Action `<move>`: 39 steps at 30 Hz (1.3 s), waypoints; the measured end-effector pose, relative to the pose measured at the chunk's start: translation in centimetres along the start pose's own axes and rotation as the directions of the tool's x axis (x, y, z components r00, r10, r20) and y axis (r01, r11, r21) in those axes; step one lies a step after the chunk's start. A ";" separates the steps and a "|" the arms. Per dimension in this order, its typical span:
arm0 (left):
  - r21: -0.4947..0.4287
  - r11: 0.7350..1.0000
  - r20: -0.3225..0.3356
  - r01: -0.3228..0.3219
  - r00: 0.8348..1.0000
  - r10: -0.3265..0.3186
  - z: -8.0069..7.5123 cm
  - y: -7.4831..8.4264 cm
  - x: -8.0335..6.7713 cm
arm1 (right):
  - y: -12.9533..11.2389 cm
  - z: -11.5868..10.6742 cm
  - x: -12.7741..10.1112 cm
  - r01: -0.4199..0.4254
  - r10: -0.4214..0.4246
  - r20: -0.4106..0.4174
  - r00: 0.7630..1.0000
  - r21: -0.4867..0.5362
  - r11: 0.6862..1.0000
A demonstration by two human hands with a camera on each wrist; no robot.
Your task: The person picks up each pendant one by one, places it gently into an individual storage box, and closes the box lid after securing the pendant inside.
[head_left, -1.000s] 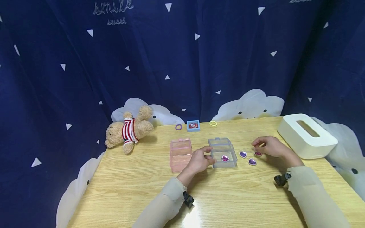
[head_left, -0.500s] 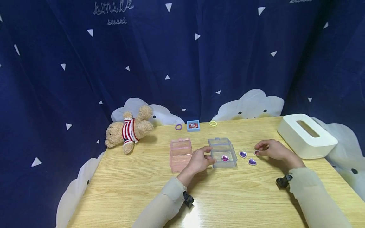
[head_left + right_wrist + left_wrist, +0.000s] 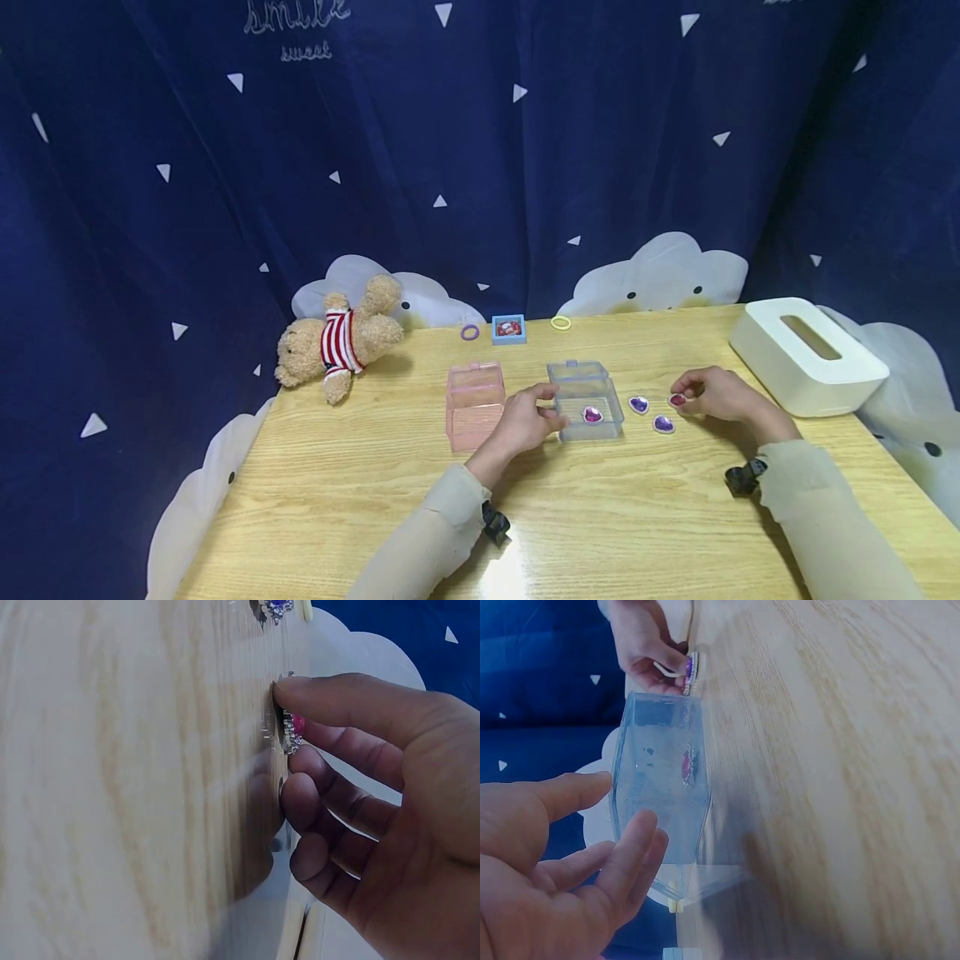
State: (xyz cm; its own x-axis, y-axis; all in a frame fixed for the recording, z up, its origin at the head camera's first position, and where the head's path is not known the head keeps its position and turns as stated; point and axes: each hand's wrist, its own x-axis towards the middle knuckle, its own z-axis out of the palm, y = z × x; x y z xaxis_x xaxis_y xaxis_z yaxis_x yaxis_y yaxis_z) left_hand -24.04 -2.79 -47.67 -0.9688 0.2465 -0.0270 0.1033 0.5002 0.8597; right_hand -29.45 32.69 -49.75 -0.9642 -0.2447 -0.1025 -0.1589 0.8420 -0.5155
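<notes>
A clear plastic box [image 3: 588, 400] [image 3: 660, 787] stands open on the wooden table [image 3: 600, 517], with one pink heart gem [image 3: 592, 414] [image 3: 687, 765] inside. My left hand [image 3: 525, 421] [image 3: 562, 862] steadies the box's left side with relaxed fingers. To its right, my right hand [image 3: 712, 393] [image 3: 360, 795] pinches a pink heart gem [image 3: 678, 400] [image 3: 291, 731] against the table between thumb and fingers. Two purple heart gems [image 3: 639, 405] [image 3: 663, 424] lie loose between the box and that hand.
A pink lidded box [image 3: 474, 404] stands left of the clear one. A teddy bear [image 3: 341, 337] lies at the far left. A small blue box [image 3: 508, 330], a purple ring [image 3: 469, 332] and a yellow ring [image 3: 560, 322] sit at the back. A white tissue box [image 3: 806, 354] fills the right.
My right hand has shifted slightly and closed its fingers on the pink gem at the right. The left hand has stayed at the clear box.
</notes>
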 end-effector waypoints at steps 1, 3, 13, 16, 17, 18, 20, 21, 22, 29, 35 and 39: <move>0.001 1.000 0.000 0.000 1.000 0.000 0.0 0.0 0.0 | 0.0 0.0 0.0 0.000 0.000 -0.002 1.000 0.000 1.000; 0.003 1.000 0.001 -0.003 1.000 0.003 -0.1 0.1 0.0 | 0.0 0.0 0.1 0.008 -0.008 -0.006 1.000 -0.005 1.000; 0.001 1.000 -0.001 -0.007 1.000 0.007 -0.2 0.1 -0.1 | -0.3 -0.5 0.0 0.016 -0.015 -0.014 1.000 0.038 0.999; -0.002 1.000 0.003 -0.001 1.000 0.001 -0.2 0.1 -0.1 | -0.4 -0.5 0.0 0.005 -0.004 -0.015 1.000 0.051 0.999; -0.005 1.000 0.004 0.002 1.000 -0.002 -0.2 0.1 -0.1 | -0.5 -0.5 0.0 0.011 -0.010 -0.013 1.000 0.051 0.999; -0.006 1.000 0.005 0.005 1.000 -0.005 -0.2 0.2 -0.1 | -0.6 -0.6 0.0 0.014 -0.013 -0.014 1.000 0.050 0.999; -0.009 1.000 0.007 0.009 1.000 -0.009 -0.2 0.2 -0.1 | -0.8 -0.6 0.1 0.017 -0.016 -0.016 1.000 0.050 0.999; -0.011 1.000 0.007 0.010 1.000 -0.010 -0.2 0.2 -0.1 | -0.9 -0.7 0.1 0.023 -0.022 -0.015 1.000 0.048 0.999; -0.014 1.000 0.006 0.012 1.000 -0.012 -0.2 0.2 -0.1 | -1.1 -0.7 0.1 0.029 -0.029 -0.018 0.999 0.045 0.999; -0.011 1.000 0.009 0.021 1.000 -0.021 -0.1 0.1 0.0 | -2.5 -1.2 0.0 0.066 -0.064 -0.041 0.997 0.038 0.997; -0.009 1.000 0.012 0.029 1.000 -0.029 0.0 0.1 0.0 | -4.2 -1.6 -0.1 0.135 -0.134 -0.070 0.989 0.018 0.991; -0.006 0.999 0.010 0.034 0.999 -0.034 0.0 0.1 0.0 | -5.5 -1.7 0.0 0.165 -0.163 -0.078 0.984 0.019 0.986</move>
State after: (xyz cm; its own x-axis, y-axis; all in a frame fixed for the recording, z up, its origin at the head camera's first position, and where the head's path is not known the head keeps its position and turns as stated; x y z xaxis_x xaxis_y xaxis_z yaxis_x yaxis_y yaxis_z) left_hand -24.04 -2.71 -47.59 -0.9694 0.2375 -0.0615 0.0686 0.5033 0.8614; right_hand -28.92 28.93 -45.47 -0.9389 -0.3407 0.0494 -0.3118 0.7807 -0.5415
